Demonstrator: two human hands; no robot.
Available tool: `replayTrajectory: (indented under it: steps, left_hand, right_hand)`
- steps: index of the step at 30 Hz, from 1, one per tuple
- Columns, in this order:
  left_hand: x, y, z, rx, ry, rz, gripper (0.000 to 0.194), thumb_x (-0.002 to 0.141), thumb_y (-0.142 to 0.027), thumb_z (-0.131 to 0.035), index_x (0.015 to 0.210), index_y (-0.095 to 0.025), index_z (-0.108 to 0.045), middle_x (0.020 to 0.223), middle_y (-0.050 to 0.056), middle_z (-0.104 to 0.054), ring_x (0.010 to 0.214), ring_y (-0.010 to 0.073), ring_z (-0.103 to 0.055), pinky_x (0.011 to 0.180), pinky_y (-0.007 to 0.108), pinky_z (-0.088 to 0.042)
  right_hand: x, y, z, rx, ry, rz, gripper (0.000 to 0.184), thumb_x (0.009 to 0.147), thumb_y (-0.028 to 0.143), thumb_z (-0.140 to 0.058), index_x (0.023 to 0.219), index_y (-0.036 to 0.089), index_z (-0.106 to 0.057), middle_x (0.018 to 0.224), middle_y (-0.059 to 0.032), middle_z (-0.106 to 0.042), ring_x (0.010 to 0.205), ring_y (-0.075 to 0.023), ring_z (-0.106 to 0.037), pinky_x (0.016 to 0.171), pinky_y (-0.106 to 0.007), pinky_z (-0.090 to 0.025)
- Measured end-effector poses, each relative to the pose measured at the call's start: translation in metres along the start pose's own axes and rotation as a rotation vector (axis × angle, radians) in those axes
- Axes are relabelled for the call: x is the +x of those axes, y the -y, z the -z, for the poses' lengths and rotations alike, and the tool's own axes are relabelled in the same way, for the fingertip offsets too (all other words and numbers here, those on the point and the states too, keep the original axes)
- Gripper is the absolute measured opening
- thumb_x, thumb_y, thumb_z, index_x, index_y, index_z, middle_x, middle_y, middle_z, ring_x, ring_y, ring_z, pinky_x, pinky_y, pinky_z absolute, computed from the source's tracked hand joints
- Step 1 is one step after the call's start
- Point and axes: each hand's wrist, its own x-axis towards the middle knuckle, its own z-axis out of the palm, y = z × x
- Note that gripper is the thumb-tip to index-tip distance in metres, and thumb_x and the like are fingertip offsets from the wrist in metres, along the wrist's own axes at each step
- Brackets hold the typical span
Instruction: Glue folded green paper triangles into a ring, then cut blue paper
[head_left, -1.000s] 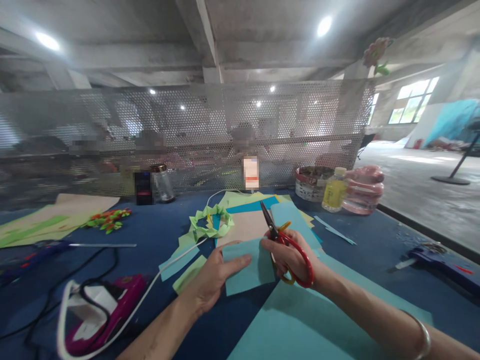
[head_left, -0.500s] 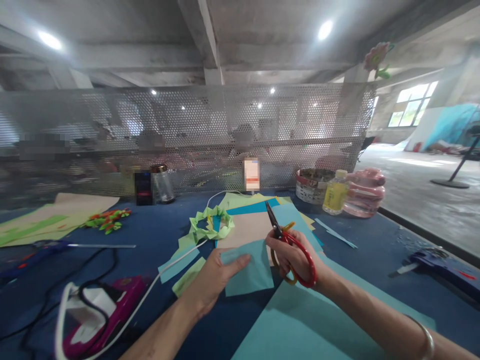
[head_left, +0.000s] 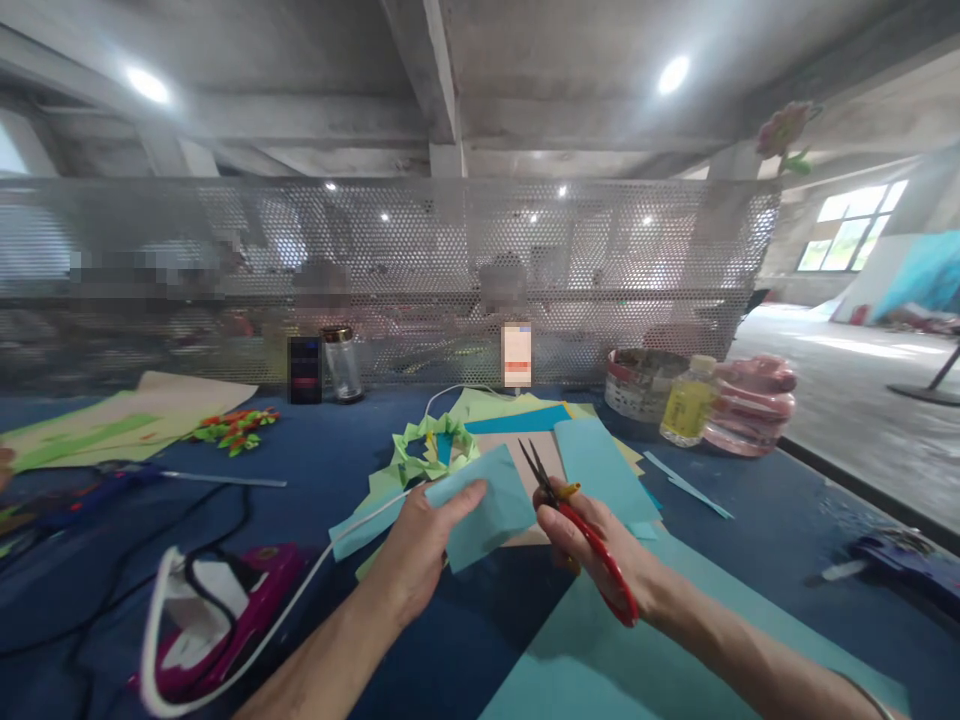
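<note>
My left hand (head_left: 427,530) pinches a light-blue sheet of paper (head_left: 491,510) between thumb and fingers, the thumb lying on top. Wrapped round the red handles of a pair of scissors (head_left: 592,550) is my right hand (head_left: 600,535). The dark blades point up and away, slightly apart, beside the paper's right edge and not touching it. Beyond the hands lies a pile of blue, pink and green papers (head_left: 604,465), with a pleated green paper ring (head_left: 405,437) at its left. A large light-blue sheet (head_left: 600,640) spreads under my right forearm.
At left are a magenta iron-like device (head_left: 277,590) with a white cord, a glue gun (head_left: 101,495) and red-green flowers (head_left: 236,430). A glass jar (head_left: 345,368), phone (head_left: 517,355), round tin (head_left: 637,385), yellow bottle (head_left: 688,402) and pink container (head_left: 757,405) stand behind. Another glue gun (head_left: 904,560) lies right.
The blue paper in my left hand has tilted, its right side turning upward. The scissors' blades have parted slightly. My view has shifted a little left, and a hand's edge shows at far left.
</note>
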Motion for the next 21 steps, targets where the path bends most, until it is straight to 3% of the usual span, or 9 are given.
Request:
replayTrajectory:
  steps: [5, 12, 21]
  left_hand:
    - [-0.002, 0.001, -0.002, 0.007, -0.029, -0.013, 0.045, 0.066, -0.036, -0.08, 0.104, -0.014, -0.073, 0.096, 0.011, -0.075, 0.088, 0.0288, -0.069, 0.085, 0.04, -0.051]
    - [-0.007, 0.005, -0.006, 0.012, 0.053, -0.036, 0.038, 0.071, -0.035, -0.076, 0.103, -0.016, -0.073, 0.1, 0.008, -0.074, 0.093, 0.0275, -0.067, 0.092, 0.038, -0.048]
    - [-0.006, 0.007, -0.003, 0.081, 0.002, -0.076, 0.034, 0.072, -0.036, -0.075, 0.101, -0.019, -0.074, 0.098, 0.005, -0.075, 0.099, 0.0287, -0.065, 0.09, 0.037, -0.048]
  right_hand:
    - [-0.003, 0.006, -0.004, -0.063, 0.014, 0.028, 0.043, 0.087, 0.062, -0.045, 0.071, 0.022, -0.047, 0.054, 0.0035, -0.046, 0.048, -0.0118, -0.044, 0.047, -0.025, -0.036]
    - [-0.005, 0.006, -0.009, -0.094, 0.009, 0.0, 0.044, 0.087, 0.063, -0.045, 0.073, 0.022, -0.046, 0.049, 0.0058, -0.04, 0.044, -0.0096, -0.037, 0.043, -0.024, -0.025]
    - [-0.004, 0.005, -0.011, -0.161, 0.01, 0.015, 0.041, 0.088, 0.06, -0.048, 0.074, 0.022, -0.044, 0.049, 0.0076, -0.034, 0.044, -0.009, -0.032, 0.044, -0.025, -0.021]
